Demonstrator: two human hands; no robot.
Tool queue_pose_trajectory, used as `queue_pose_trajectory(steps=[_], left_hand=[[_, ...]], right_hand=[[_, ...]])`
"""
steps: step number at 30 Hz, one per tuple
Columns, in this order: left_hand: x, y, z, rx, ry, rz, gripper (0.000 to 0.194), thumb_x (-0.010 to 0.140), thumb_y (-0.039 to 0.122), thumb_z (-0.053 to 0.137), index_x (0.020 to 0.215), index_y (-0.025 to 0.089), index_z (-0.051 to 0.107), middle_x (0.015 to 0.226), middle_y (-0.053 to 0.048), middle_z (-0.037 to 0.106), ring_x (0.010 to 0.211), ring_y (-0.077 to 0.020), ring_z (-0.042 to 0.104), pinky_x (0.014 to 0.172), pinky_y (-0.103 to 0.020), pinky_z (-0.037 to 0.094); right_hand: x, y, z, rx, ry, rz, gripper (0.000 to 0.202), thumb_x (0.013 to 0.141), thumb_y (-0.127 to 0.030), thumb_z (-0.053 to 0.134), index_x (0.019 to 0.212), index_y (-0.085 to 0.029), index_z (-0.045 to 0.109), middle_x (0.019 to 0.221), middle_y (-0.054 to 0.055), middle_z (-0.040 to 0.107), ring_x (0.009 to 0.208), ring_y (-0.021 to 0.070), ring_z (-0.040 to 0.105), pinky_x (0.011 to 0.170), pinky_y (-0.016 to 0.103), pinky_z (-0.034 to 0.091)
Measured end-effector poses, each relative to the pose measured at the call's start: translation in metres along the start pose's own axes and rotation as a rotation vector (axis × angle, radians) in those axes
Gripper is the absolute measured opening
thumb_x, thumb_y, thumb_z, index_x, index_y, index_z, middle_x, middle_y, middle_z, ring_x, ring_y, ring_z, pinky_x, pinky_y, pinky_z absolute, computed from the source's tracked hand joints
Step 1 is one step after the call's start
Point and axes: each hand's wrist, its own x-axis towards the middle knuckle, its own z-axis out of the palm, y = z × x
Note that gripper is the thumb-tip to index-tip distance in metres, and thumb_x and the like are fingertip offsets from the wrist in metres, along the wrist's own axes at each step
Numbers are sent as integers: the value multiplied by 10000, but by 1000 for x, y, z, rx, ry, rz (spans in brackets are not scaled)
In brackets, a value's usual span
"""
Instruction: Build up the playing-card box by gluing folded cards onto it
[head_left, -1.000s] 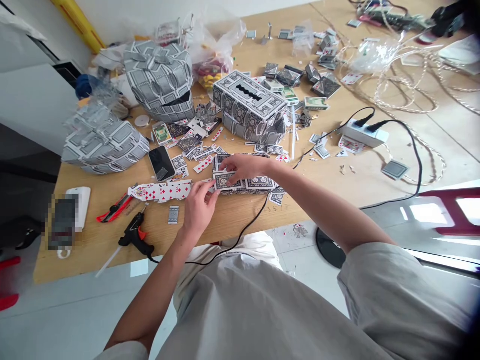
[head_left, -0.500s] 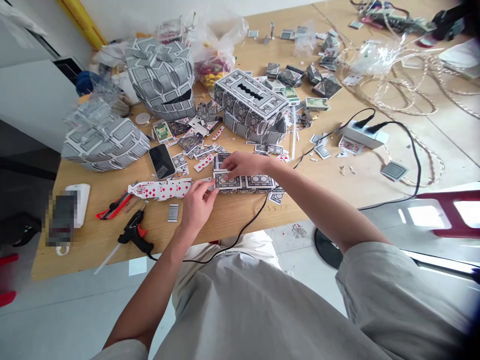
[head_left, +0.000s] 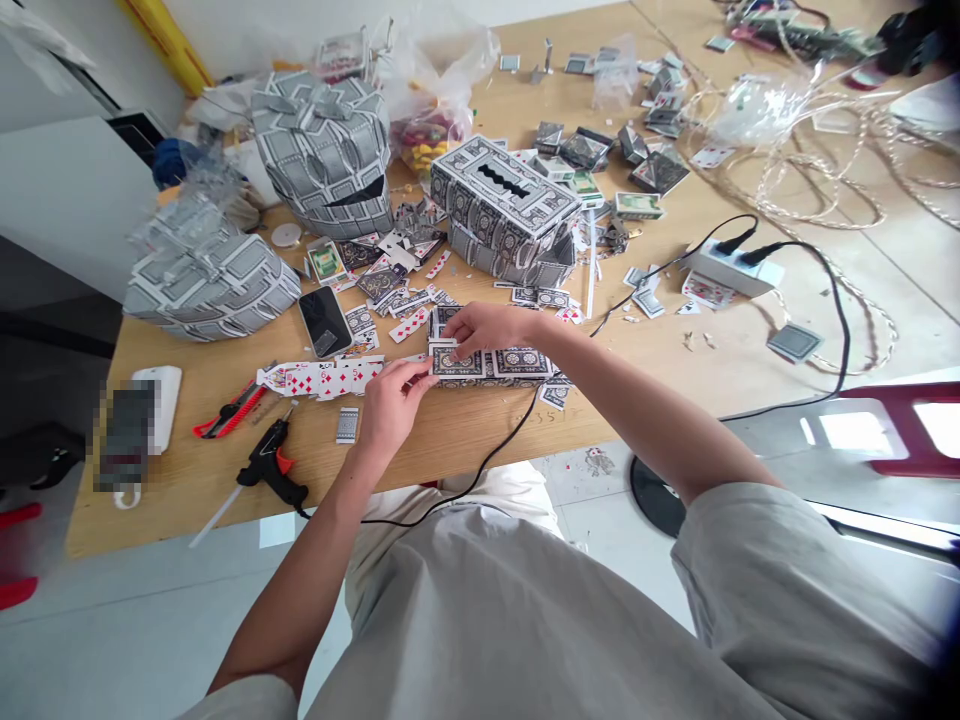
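Observation:
A long flat piece made of dark patterned playing cards (head_left: 519, 362) lies on the table in front of me. My left hand (head_left: 391, 402) is at its left end, thumb and fingertips pinching a card at the edge. From above, my right hand (head_left: 487, 328) bends over the same end, its fingers drawn together on the card; its fingertips are partly hidden. Beside my left hand runs a row of face-up playing cards (head_left: 336, 378). One small grey-backed card (head_left: 347, 425) lies below that row.
Left of my hands are a black glue gun (head_left: 270, 465), a red box cutter (head_left: 231, 412) and a phone (head_left: 325, 322). Behind stand a card-covered box (head_left: 510, 200) and two woven card baskets (head_left: 322, 150) (head_left: 214, 285). A black cable (head_left: 517, 428) crosses the front edge towards a power strip (head_left: 731, 268).
My left hand has shifted slightly left, its fingers a little straighter at the card edge. My right hand stays at the same spot on the card piece.

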Motion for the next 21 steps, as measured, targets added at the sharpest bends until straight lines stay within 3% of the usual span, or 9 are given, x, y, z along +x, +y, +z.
queue_pose_trajectory(steps=[8,16,21], left_hand=[[2,-2,-2,-24,2,-26,165,942,234,790,1098,213,836,1110,-92,818,914,-217,772,842,-355,632],[5,-2,-2,-32,-16,-30,200,958,315,772,1123,216,828,1113,-103,816,917,-225,772,860,-374,631],[-16,20,-25,-1,27,-77,381,1001,414,703,1329,226,742,1039,-59,800,860,-186,741,841,-318,604]], right_hand=[[-2,-3,1,-36,26,-10,238,748,-292,830,960,-188,803,848,-9,772,794,187,640,727,302,454],[0,-2,1,-71,17,-17,190,752,-264,822,924,-186,800,772,-29,734,712,157,582,657,285,411],[1,0,0,-50,1,-14,193,751,-290,831,916,-196,798,786,-24,748,716,166,607,667,294,434]])
